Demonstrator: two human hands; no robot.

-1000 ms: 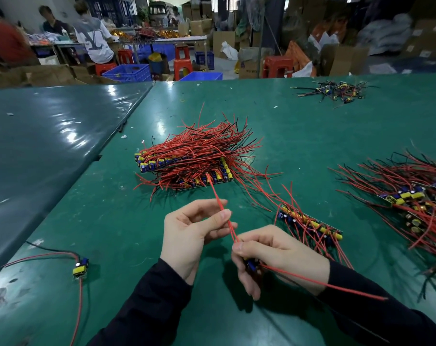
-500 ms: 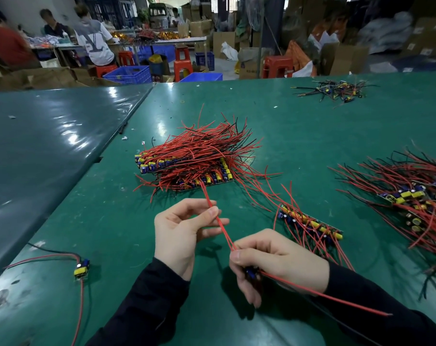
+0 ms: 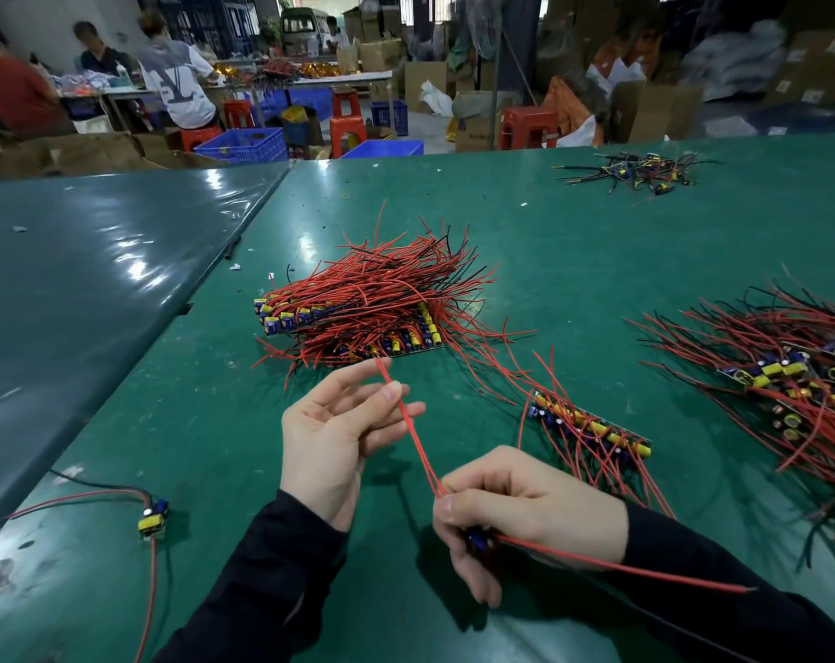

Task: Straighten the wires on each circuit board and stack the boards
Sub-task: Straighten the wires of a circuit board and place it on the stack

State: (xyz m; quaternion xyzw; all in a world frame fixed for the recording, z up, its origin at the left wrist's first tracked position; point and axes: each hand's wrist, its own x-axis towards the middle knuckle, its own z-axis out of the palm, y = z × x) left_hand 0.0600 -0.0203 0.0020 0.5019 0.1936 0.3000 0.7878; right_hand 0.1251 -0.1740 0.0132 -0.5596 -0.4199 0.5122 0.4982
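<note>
- Here, at lower centre of the frame, my right hand (image 3: 525, 514) has its fingers curled around a small circuit board (image 3: 477, 543), which shows only as a dark blue part peeking out beneath my knuckles.
- My left hand (image 3: 331, 433) pinches the board's red wires (image 3: 413, 433) between thumb and forefinger near their free ends; the other fingers are spread loosely apart.
- Another red lead (image 3: 621, 564) runs from the board toward the lower right, unsupported.
- Handling, as I judge it: the board is light and rigid, best held by its edges, while the wires are thin, springy and bendable, so they should be drawn gently through the pinch away from the solder joints, which may be fragile.
- Stack of finished boards (image 3: 358, 318): one heap at centre frame, wires fanned toward the upper right; the boards within are too many and too overlapped to count.
- One row of boards (image 3: 592, 430) lies just right of my hands, on the green tabletop (image 3: 573, 260).
- One larger tangle of boards (image 3: 788, 375) sits at the right edge.
- One small pile of dark-wired parts (image 3: 635, 172) lies at upper right, well apart.
- One single board (image 3: 153, 516) with trailing leads rests at lower left.
- Three people sit at a bench in the upper left background.
</note>
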